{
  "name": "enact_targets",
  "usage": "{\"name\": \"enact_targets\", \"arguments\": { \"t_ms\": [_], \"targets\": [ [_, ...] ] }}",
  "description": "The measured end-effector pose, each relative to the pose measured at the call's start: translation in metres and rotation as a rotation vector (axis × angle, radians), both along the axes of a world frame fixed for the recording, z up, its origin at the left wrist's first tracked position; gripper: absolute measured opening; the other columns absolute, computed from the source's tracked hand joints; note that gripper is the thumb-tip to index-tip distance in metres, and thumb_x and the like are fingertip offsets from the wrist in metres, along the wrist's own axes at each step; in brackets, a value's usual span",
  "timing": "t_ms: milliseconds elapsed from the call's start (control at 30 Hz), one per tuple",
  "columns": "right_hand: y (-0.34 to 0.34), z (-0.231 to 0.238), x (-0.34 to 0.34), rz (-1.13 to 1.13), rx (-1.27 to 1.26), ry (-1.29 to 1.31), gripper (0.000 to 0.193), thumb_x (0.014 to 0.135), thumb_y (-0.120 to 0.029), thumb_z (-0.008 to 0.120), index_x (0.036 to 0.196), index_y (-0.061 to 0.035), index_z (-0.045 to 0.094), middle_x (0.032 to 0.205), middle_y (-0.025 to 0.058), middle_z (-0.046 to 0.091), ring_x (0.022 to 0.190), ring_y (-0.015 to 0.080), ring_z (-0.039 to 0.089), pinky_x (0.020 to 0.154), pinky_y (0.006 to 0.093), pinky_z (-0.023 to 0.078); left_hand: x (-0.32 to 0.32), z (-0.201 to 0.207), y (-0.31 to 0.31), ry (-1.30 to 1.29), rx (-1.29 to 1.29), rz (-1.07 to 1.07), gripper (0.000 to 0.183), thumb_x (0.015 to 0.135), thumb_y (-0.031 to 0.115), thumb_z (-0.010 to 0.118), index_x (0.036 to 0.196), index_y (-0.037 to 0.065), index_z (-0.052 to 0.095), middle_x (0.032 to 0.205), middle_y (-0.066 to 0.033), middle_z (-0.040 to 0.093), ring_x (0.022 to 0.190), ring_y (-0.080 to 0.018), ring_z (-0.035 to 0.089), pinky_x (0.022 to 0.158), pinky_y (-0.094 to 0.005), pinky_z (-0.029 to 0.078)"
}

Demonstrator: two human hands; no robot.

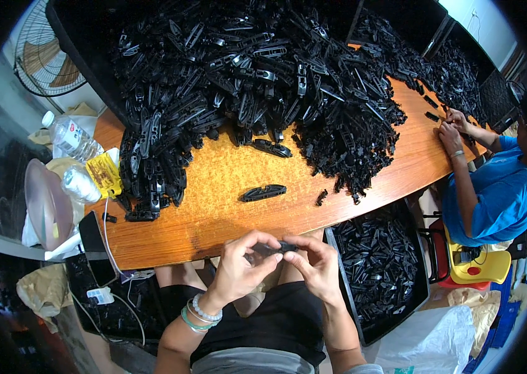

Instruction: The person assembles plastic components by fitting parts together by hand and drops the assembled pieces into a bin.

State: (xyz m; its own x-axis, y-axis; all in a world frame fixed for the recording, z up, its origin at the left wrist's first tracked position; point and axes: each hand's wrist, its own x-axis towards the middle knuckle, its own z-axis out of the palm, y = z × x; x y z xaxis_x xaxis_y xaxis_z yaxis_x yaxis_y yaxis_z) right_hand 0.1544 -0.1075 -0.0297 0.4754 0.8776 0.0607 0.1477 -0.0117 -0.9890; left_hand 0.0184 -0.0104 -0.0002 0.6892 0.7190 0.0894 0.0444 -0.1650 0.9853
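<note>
In front of the table edge, over my lap, my left hand (pixel 246 265) and my right hand (pixel 313 262) pinch a small black plastic part (pixel 285 247) between thumbs and fingers. My fingers cover most of it, so its full shape is hidden. Just beyond, a long black plastic piece with cut-outs (pixel 263 192) lies alone on the wooden table (pixel 213 218). A tiny black clip-like part (pixel 321 198) rests to its right. Farther back, another long black piece (pixel 270 148) lies at the foot of the big heap.
A heap of long black parts (pixel 213 81) and a pile of smaller ones (pixel 357 143) cover the table's back. A crate of black parts (pixel 332 249) stands right of my legs. At left are a water bottle (pixel 71 137) and a phone (pixel 96 249). A co-worker in blue (pixel 494 193) handles parts at right.
</note>
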Motion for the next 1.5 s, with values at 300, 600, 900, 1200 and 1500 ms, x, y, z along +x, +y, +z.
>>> {"name": "enact_targets", "arguments": {
  "t_ms": [300,600,900,1200,1500],
  "targets": [
    [-0.027,-0.032,0.022,0.143,-0.237,-0.027,0.014,0.083,-0.004,0.062,0.091,0.0067,0.065,0.077,0.0110,0.065,0.067,0.0148,0.063,0.060,0.0240,0.049,-0.021,-0.101,-0.013,0.172,-0.481,-0.146,0.015,0.085,0.007,0.058,0.097,-0.001,0.063,0.077,-0.0070,0.064,0.056,-0.0085,0.057,0.050,-0.0227,0.046],
    [0.031,-0.012,0.070,-0.296,0.035,-0.991,0.019,0.079,0.002,0.054,0.096,-0.0015,0.060,0.103,0.0143,0.056,0.088,0.0297,0.058,0.073,0.0362,0.048,0.016,-0.043,-0.026,0.102,0.564,-0.278,0.021,0.081,0.009,0.058,0.097,-0.004,0.062,0.101,-0.0193,0.058,0.096,-0.0341,0.055,0.086,-0.0443,0.044],
    [0.040,-0.026,0.054,-0.336,0.090,-0.980,0.013,0.075,0.001,0.063,0.087,-0.0036,0.060,0.089,0.0114,0.057,0.079,0.0294,0.058,0.066,0.0365,0.048,0.033,-0.032,0.053,0.267,0.712,0.220,0.026,0.074,0.000,0.065,0.097,-0.005,0.055,0.097,-0.0181,0.058,0.092,-0.0309,0.056,0.079,-0.0382,0.046],
    [0.035,-0.004,0.051,-0.328,0.016,-0.542,0.009,0.075,0.002,0.065,0.082,0.0009,0.060,0.078,0.0099,0.054,0.067,0.0192,0.056,0.058,0.0281,0.046,0.008,-0.014,0.030,-0.265,-0.508,0.001,0.022,0.082,-0.001,0.060,0.102,-0.003,0.052,0.084,-0.0107,0.060,0.071,-0.0160,0.064,0.054,-0.0211,0.052],
    [0.022,0.042,0.016,0.061,0.252,-0.405,0.020,0.068,0.012,0.064,0.084,0.0000,0.067,0.084,0.0089,0.060,0.075,0.0190,0.060,0.066,0.0264,0.048,0.001,-0.002,0.012,-0.143,-0.238,-0.077,0.025,0.082,-0.006,0.059,0.107,-0.006,0.052,0.093,-0.0112,0.061,0.082,-0.0145,0.064,0.072,-0.0223,0.053]
  ]
}}
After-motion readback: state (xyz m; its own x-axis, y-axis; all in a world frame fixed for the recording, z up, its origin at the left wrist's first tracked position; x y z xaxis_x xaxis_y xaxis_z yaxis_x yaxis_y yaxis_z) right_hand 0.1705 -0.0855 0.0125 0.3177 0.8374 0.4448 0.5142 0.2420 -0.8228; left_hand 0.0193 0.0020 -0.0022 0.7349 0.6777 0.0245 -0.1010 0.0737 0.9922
